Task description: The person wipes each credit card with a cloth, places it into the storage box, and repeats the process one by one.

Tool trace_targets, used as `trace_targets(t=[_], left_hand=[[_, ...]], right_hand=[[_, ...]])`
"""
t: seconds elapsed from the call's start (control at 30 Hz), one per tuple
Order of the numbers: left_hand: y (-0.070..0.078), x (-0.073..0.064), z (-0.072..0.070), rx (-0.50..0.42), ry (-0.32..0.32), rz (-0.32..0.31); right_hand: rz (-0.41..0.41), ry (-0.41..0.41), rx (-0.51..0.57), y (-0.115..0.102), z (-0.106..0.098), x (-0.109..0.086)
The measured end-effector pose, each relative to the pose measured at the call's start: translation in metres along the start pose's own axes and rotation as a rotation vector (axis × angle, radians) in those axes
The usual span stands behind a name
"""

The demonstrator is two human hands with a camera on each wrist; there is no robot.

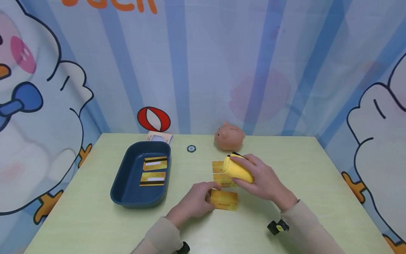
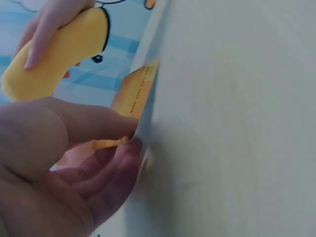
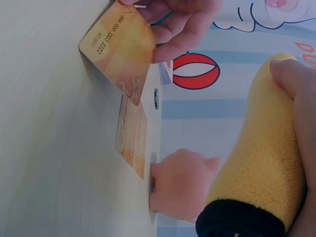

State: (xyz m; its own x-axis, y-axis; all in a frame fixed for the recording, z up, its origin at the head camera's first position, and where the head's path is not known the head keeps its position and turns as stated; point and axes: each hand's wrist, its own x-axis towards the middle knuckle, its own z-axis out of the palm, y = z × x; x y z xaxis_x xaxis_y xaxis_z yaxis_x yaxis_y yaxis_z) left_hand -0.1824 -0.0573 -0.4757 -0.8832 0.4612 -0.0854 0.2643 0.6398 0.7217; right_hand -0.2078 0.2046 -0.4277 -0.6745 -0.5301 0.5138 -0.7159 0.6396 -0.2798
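Note:
Near the front middle of the table, my left hand point(image 1: 196, 201) pinches the left edge of a gold bank card point(image 1: 225, 200) between thumb and fingers. The right wrist view shows this card point(image 3: 118, 42) tilted, one corner raised off the tabletop. My right hand point(image 1: 263, 178) grips a soft yellow fleece cloth point(image 1: 237, 169) with a black end, bundled into a roll. It is held above the table, partly covering two more gold cards, a far one point(image 1: 217, 166) and a nearer one point(image 1: 222, 180), which lie flat in a column beyond the pinched card.
A dark blue tray point(image 1: 122, 183) stands to the left, with two gold cards, one farther point(image 1: 154, 163) and one nearer point(image 1: 152, 179), stripe side up. At the back are a pink piggy bank point(image 1: 229, 137), a round chip point(image 1: 191, 149) and a flat printed paper point(image 1: 165, 136) behind the tray.

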Motion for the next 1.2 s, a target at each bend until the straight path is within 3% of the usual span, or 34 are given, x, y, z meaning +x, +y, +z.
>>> trace_targets(t=[0.17,0.37,0.63,0.83,1.07,1.2], left_hand=[[-0.006,-0.004,-0.015,-0.352,-0.018,-0.049],[-0.005,-0.006,-0.029,-0.591,0.038,-0.087],[-0.001,-0.005,-0.036,-0.662,0.101,-0.089],[0.0,-0.003,-0.033,-0.685,0.091,-0.041],[0.005,-0.004,-0.034,-0.848,0.047,-0.003],[0.007,-0.004,-0.035,-0.869,0.051,0.02]], right_hand=[[-0.003,-0.003,0.0,-0.002,0.001,0.0],[-0.002,-0.007,0.011,-0.006,0.001,0.001],[-0.078,-0.005,0.008,-0.016,0.006,0.011],[-0.108,-0.025,-0.011,-0.024,0.013,0.015],[-0.147,-0.059,-0.038,-0.028,0.019,0.017],[-0.161,-0.089,-0.075,-0.031,0.018,0.017]])
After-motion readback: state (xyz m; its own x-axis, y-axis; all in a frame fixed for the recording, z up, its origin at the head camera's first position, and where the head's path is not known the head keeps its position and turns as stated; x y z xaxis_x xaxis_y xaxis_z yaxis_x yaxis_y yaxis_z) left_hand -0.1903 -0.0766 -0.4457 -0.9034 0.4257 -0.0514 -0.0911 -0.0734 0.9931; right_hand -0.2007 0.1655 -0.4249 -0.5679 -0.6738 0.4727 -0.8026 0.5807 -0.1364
